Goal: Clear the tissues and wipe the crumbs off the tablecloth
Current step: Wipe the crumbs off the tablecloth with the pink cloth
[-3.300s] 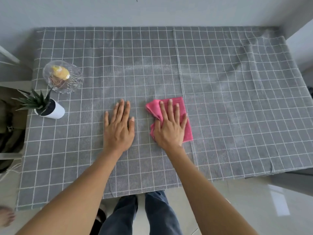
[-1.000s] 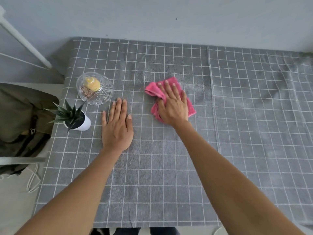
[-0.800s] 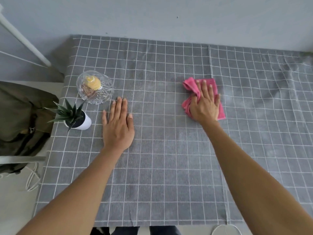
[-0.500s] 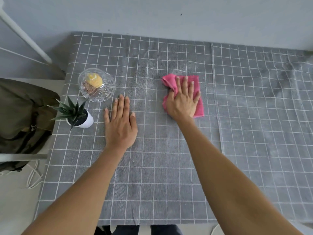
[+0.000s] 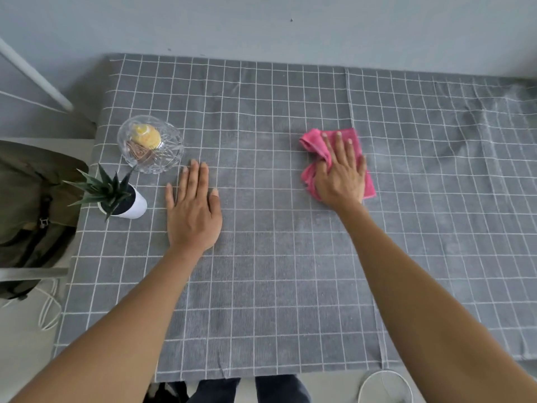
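The grey checked tablecloth (image 5: 276, 286) covers the table. My right hand (image 5: 341, 175) presses flat on a crumpled pink cloth (image 5: 312, 144) on the far middle of the tablecloth, fingers spread over it. My left hand (image 5: 193, 213) lies flat and empty on the tablecloth, left of the pink cloth and just right of the plant. No tissues are in view, and I cannot make out any crumbs on the fabric.
A cut-glass bowl (image 5: 168, 152) with a yellow item inside stands at the far left. Next to it is a small spiky plant in a white pot (image 5: 135, 206). A dark green bag (image 5: 29, 199) rests left of the table. A white round rim (image 5: 383, 385) shows below the near edge.
My right hand has slid the pink cloth back and forth across the tablecloth, and over the last half second to the right. My left hand has stayed flat in place.
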The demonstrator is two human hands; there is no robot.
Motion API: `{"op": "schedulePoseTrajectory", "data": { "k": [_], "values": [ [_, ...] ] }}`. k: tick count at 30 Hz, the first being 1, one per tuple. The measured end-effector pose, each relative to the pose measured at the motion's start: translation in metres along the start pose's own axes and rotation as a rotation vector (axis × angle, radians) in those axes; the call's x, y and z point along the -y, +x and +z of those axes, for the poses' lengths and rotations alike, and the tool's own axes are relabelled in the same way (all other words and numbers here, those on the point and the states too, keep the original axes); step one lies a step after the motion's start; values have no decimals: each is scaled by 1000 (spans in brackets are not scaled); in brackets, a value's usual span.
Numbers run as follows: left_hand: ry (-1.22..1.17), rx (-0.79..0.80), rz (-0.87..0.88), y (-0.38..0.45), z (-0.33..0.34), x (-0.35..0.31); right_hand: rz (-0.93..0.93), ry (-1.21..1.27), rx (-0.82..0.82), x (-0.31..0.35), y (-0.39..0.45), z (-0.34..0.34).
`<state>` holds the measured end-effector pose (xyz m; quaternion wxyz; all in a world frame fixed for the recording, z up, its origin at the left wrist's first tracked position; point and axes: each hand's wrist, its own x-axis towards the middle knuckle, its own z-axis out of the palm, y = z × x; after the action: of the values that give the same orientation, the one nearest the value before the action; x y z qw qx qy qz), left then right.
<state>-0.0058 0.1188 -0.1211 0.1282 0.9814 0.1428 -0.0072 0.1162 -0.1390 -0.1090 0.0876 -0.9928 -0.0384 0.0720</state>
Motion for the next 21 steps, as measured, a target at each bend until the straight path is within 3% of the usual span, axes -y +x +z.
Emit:
{"op": "schedulePoseTrajectory", "data": {
  "k": [5,10,17,21],
  "values": [
    [2,-11,1,1,1,1,270,41,-5,-56,-6,-18],
    [14,-18,7,0,1,0,341,108,-3,-30,-4,-15],
    [17,-7,-3,-1,-1,-3,-53,79,41,41,-26,4],
    [18,-1,4,-1,-1,-3,-144,59,36,17,-27,3]
  ]
}}
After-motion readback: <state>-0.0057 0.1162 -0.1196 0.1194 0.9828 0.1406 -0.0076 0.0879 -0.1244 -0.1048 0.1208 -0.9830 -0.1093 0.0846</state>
